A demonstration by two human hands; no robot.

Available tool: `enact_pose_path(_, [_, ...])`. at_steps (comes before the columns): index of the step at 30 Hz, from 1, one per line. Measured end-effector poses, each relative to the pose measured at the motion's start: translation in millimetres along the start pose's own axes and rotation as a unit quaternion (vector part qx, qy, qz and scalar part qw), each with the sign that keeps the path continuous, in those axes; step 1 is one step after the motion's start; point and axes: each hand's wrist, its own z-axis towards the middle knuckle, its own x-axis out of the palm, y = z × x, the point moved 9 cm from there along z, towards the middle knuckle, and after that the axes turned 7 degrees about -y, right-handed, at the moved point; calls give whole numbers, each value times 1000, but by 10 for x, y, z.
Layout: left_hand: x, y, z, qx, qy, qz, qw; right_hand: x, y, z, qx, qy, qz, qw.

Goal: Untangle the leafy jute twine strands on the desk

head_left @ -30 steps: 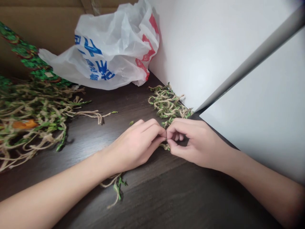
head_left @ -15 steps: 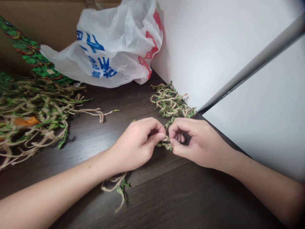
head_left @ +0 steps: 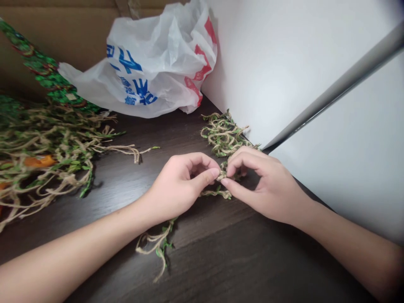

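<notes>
Between my hands is a length of jute twine with small green leaves (head_left: 221, 173), bunched where the fingertips meet. My left hand (head_left: 186, 181) pinches it between thumb and forefinger. From the other side my right hand (head_left: 261, 181) grips it with thumb and fingertips, its remaining fingers curled behind. Just beyond the hands a coil of the same leafy twine (head_left: 224, 134) lies against the white panel. Below my left wrist, loose twine ends (head_left: 160, 244) with green leaves rest on the dark table. What exactly the fingertips cover is hidden.
A large tangle of leafy twine (head_left: 63, 147) spreads at the left, with an orange piece (head_left: 40, 161) in it. Behind it lie a shiny green garland (head_left: 53, 80) and a white plastic bag (head_left: 158, 63). A white panel (head_left: 268, 63) and a grey metal strip (head_left: 341, 86) bound the right.
My right hand's thumb and forefinger have spread a little wider on the twine, and its knuckles have risen slightly. A knotted bit of twine now shows between the fingertips.
</notes>
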Motion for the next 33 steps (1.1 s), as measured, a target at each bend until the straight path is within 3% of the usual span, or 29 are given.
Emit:
enact_pose_path(8, [29,37,20,-23,18,-115,993,-39,-40,14,35,-26,23,999])
enact_pose_path(14, [117,-34,-47,1,37,-126,991,1,-46,-2,40,-43,33,998])
enact_pose_path(20, [145,-49,-70,2,58,-73,996,52,40,-13,2,-19,-8,1000])
enact_pose_path(23, [148,-77,-95,47,70,6,996,70,76,-15,-11,-7,-13,1000])
enact_pose_path(29, [58,-160,-116,95,-3,13,995,49,-88,-5,72,-32,58,995])
enact_pose_path(33, [26,-216,-118,106,-32,-3,994,72,-82,-12,75,-26,62,995])
